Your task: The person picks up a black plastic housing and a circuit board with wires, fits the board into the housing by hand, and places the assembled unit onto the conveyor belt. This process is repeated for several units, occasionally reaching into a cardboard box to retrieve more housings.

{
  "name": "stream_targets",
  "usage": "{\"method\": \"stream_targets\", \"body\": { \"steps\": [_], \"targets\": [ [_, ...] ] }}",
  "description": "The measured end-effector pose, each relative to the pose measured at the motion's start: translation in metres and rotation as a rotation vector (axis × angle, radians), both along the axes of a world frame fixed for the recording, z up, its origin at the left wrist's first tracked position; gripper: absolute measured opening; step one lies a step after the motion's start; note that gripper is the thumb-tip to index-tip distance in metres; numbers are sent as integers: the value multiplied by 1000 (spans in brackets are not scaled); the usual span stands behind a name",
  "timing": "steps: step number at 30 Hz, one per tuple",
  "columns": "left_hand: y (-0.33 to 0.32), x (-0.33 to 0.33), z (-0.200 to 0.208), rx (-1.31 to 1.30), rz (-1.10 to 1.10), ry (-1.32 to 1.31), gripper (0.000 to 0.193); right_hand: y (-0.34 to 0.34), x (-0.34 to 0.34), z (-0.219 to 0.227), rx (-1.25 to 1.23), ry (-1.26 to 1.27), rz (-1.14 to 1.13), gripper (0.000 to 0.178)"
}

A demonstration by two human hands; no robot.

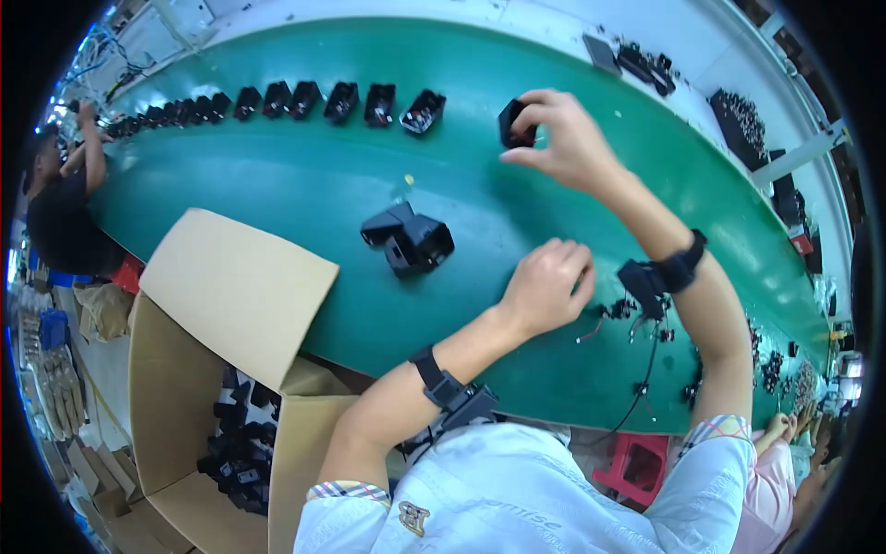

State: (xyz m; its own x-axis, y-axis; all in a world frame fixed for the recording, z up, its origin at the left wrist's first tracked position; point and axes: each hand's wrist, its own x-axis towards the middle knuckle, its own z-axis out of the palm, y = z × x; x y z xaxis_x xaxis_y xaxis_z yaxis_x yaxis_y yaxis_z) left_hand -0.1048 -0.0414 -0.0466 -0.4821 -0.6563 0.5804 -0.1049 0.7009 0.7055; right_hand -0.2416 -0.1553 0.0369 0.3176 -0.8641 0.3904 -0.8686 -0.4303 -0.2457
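My right hand [568, 138] is stretched out over the green table, its fingers and thumb curled about a black plastic housing [508, 120]. The fingers partly cover that housing. Closer to me, my left hand [551, 288] is curled with its fingers bent together; whatever is inside them is hidden. Small black parts with thin wires [623, 309] lie just right of it. Left of my hands, several black housings [420, 242] sit in a loose heap. A row of black housings [378, 104] with parts inside runs along the far side toward the left.
An open cardboard box [198, 388] holding black parts stands against the table's near left edge. A co-worker [69, 203] is at the far left, another person [775, 462] at the lower right. A red stool [637, 466] stands below the table. Black trays [738, 129] lie at the back right.
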Motion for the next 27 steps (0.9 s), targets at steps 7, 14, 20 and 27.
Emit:
{"method": "stream_targets", "body": {
  "steps": [7, 14, 20, 27],
  "targets": [
    [-2, 5, -3, -24, 171, -209, 14, -39, 37, -38, 133, 160, -128, 38],
    [-6, 30, 21, -89, 155, -352, 14, -4, 15, -17, 85, 108, -96, 50],
    [-10, 133, 74, -191, 602, -409, 45, 131, -40, 63, 375, -10, -113, 27],
    [-36, 146, 38, -8, 699, -695, 54, 235, -34, 21, 442, -18, -164, 28]
  ]
}}
